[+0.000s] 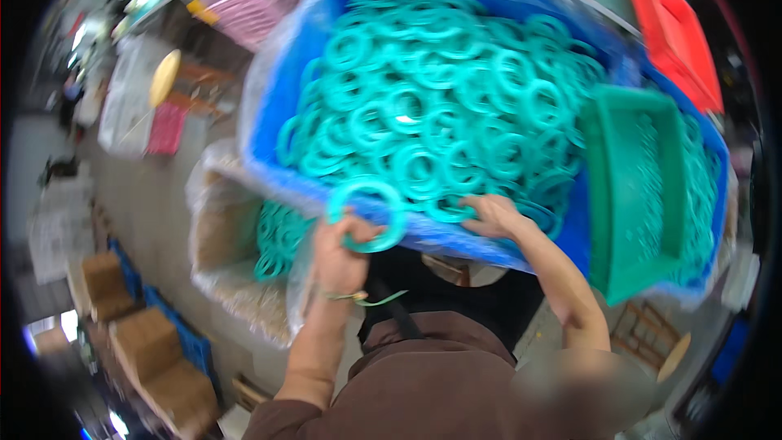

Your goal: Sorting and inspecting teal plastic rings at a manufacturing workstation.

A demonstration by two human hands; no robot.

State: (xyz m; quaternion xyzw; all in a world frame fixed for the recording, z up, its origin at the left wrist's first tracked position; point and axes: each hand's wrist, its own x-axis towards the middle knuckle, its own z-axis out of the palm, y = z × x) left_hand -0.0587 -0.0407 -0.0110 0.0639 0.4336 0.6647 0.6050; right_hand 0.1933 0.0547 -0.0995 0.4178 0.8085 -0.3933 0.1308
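Observation:
My left hand (340,257) is closed on a teal ring (332,206), which it holds up over the near left rim of a large blue bin (273,106). A thin green band circles that wrist. Inside the bin lies a heap of teal rings (419,171), several layers deep. At the bin's near edge, my right hand (495,216) has its fingers bent and pressed together on the rim of another teal ring (444,209). How firmly the fingertips grip it is partly hidden.
To the right, a green tray (599,195) holding small pieces rests over a second blue bin (719,163) of rings. A red tray (672,33) and pink basket (236,0) stand beyond. Lower left sits a plastic-lined carton (216,236) with rings; cardboard boxes (151,358) lie farther left.

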